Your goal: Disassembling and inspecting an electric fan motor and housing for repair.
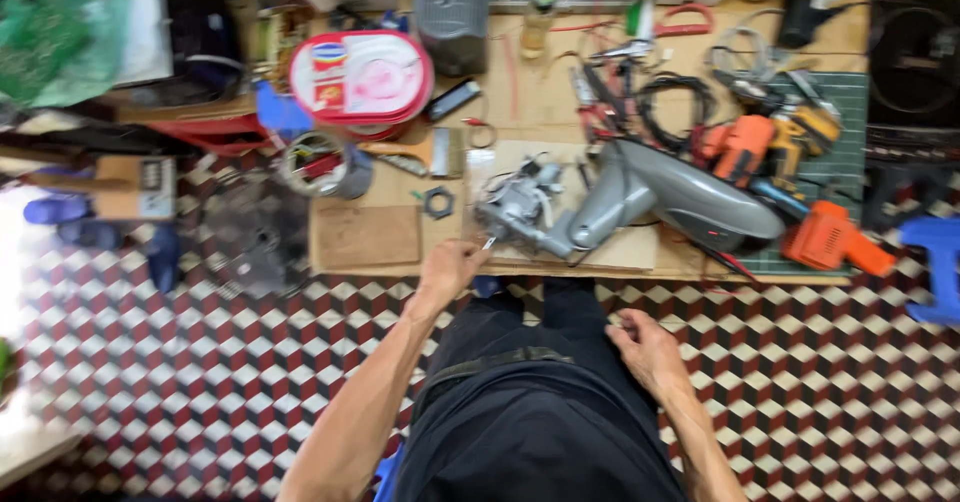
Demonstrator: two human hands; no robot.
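Head view looks straight down on a person standing at a low cardboard-covered board [520, 102] laid on a floor of red, white and black cube-pattern tiles [180, 362]. Taking the grey power tool [670, 197] in the middle of the board as the landmark: its long smooth body lies slantwise, and a grey metal assembly [525, 207] sits just to its left, touching its narrow end.

Left hand [452, 265] reaches to the near edge of the board, just left of and below that metal assembly; the fingers are pinched narrow around a small thin metal piece [488, 244], too blurred to identify. Right hand [645, 347] is well below the power tool, off the board, resting against the person's dark trousers [540, 412]; its fingers curl loosely inward and I cannot tell whether it holds anything.

Right of the power tool lie orange tools [835, 242] on a green cutting mat [850, 112], with black cables [675, 102] above it. Far left of it and higher up sits a red and white oval tub [362, 77], with a roll of tape [318, 162] below that. A small black nut [438, 202] lies left of the metal assembly, beside a brown cardboard square [365, 237].
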